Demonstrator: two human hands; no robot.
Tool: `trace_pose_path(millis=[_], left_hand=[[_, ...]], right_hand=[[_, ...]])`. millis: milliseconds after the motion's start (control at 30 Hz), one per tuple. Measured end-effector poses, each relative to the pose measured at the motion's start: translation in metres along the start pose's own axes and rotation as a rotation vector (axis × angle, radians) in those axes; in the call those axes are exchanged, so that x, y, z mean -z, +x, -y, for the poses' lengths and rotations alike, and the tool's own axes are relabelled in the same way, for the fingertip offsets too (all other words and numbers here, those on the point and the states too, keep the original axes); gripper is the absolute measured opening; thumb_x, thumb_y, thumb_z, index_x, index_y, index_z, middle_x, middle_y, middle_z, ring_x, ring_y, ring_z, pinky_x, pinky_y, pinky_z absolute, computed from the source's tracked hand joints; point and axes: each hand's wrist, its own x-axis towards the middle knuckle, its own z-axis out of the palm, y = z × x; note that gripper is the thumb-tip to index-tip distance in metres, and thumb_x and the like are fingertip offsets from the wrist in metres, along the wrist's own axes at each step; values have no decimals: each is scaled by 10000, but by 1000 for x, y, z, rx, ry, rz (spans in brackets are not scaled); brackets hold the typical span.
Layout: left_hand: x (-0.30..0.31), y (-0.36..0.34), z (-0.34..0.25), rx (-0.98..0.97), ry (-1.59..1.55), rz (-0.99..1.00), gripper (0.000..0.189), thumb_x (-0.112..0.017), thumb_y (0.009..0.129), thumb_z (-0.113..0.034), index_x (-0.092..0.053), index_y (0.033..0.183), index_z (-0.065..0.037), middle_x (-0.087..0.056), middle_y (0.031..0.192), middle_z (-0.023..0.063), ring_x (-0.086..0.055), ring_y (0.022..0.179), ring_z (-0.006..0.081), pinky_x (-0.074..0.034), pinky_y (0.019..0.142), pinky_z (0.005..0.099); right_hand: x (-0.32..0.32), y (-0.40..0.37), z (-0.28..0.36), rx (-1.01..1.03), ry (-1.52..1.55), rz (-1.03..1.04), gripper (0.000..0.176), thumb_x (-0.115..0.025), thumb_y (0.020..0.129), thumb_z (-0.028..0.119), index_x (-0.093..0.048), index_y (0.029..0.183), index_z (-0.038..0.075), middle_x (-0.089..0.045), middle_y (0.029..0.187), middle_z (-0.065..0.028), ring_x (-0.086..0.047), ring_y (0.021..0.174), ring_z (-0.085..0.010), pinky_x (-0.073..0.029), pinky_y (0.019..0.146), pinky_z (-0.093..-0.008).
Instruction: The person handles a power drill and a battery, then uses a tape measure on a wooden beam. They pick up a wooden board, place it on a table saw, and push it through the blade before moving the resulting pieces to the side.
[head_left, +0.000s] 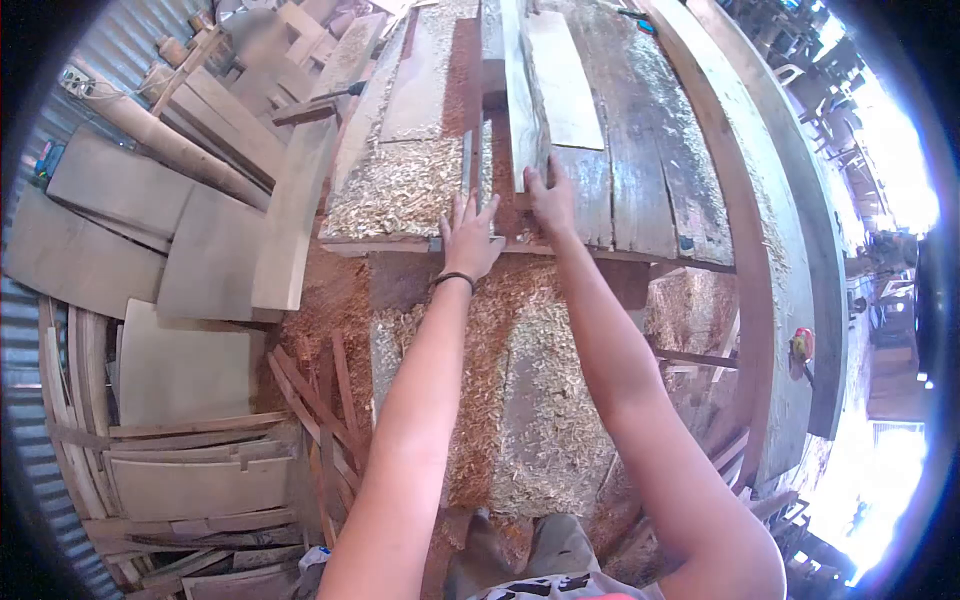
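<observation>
A long wooden plank [519, 95] lies lengthwise on the workbench [640, 205], its near end close to the bench's front edge. My right hand [553, 205] grips that near end, the thumb on its top side and the fingers along its right side. To the left, my left hand [472, 240] rests palm down at the bench's front edge with its fingers spread. Its fingertips reach the near end of a narrow strip [467, 165] that runs away from me. Curled wood shavings [395, 190] are heaped beside this hand.
A pale flat board [565, 80] lies right of the plank. Boards [225, 250] lean and lie stacked at the left by a corrugated metal wall [125, 45]. Long beams [755, 220] flank the bench's right side, with a tape measure [802, 345] on one. Shavings and reddish sawdust cover the ground.
</observation>
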Motion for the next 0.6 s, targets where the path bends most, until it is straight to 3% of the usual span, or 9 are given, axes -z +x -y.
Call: trace_pose_path(millis=[433, 600], left_hand=[[-1, -1, 1, -4, -54, -5, 765, -701, 739, -136, -366, 1418, -242, -237, 1509, 130, -141, 1410, 351, -174, 1093, 599], [-6, 2, 5, -22, -10, -30, 648, -637, 816, -215, -381, 1410, -241, -262, 1497, 143, -170, 1401, 359, -168, 1082, 614]], right_hand=[[18, -52, -8, -92, -84, -93, 699, -710, 761, 430, -497, 1264, -6, -548, 1188, -247, -515, 1128, -375, -385, 972, -429], [30, -70, -3, -266, 0, -48, 713, -752, 704, 470, -506, 1196, 17, -519, 1205, -230, -495, 1131, -368, -381, 962, -425]])
